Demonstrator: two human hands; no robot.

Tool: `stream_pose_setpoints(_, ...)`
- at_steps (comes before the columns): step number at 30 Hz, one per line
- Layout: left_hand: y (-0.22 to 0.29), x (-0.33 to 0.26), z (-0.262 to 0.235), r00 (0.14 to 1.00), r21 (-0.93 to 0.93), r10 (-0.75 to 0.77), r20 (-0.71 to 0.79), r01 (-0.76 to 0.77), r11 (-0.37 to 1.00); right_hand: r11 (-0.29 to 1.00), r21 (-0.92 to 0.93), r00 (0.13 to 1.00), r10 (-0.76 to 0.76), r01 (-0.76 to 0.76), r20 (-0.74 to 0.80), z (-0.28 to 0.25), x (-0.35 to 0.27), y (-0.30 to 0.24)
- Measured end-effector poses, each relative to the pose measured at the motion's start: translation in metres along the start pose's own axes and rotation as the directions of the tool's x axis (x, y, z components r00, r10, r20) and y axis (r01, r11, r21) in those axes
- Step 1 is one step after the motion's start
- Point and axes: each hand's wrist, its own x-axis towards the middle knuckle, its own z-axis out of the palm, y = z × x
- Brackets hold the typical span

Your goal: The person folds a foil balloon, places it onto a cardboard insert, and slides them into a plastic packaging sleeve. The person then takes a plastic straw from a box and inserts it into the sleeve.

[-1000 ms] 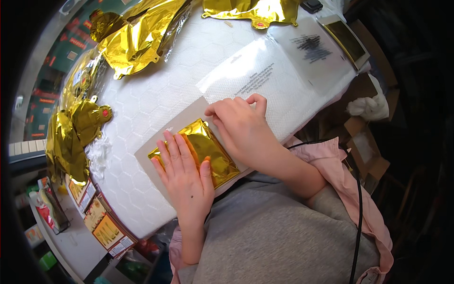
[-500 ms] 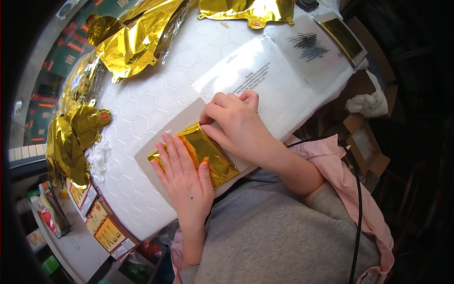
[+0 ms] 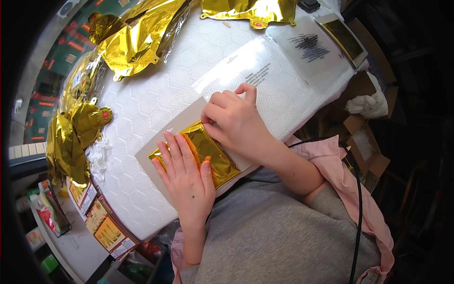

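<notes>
Foil (image 3: 218, 155), one piece, on one grey card (image 3: 183, 118)! My left hand (image 3: 185, 177) lies spread across the foil. My right hand (image 3: 235, 121) pinches one corner.

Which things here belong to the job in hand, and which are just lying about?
In the job:
folded gold foil, left hand flat on it, right hand at its edge
grey card under the foil

Apparently just lying about:
white bundle
cardboard box
small black object
printed packets
</notes>
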Motion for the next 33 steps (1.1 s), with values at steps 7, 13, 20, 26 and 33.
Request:
stream_pose_setpoints(7, 0.002, 0.001, 0.0, 1.0, 0.003, 0.006, -0.004, -0.006, 1.0, 0.998, 0.04, 0.999, -0.039, 0.04, -0.014, 0.003, 0.0, 0.001)
stream_pose_setpoints(13, 0.001, 0.0, -0.002, 1.0, -0.003, -0.001, -0.005, 0.001, 1.0, 0.967, 0.255, 0.994, -0.015, -0.012, 0.106, -0.011, -0.004, 0.001)
stream_pose_setpoints(20, 0.002, 0.001, -0.001, 1.0, 0.001, -0.002, -0.003, 0.002, 1.0, 0.949, 0.314, 0.969, -0.103, 0.028, 0.226, -0.018, -0.01, 0.008)
stream_pose_setpoints(26, 0.004, 0.0, -0.003, 1.0, 0.059, 0.004, -0.002, -0.004, 0.998, 0.955, 0.295, 0.965, -0.11, 0.036, 0.238, -0.013, -0.008, 0.007)
stream_pose_setpoints(33, 0.004, 0.0, 0.0, 0.998, -0.078, -0.019, -0.065, 0.014, 0.997, 0.939, 0.307, 0.951, 0.055, -0.153, 0.305, -0.015, 0.0, -0.006)
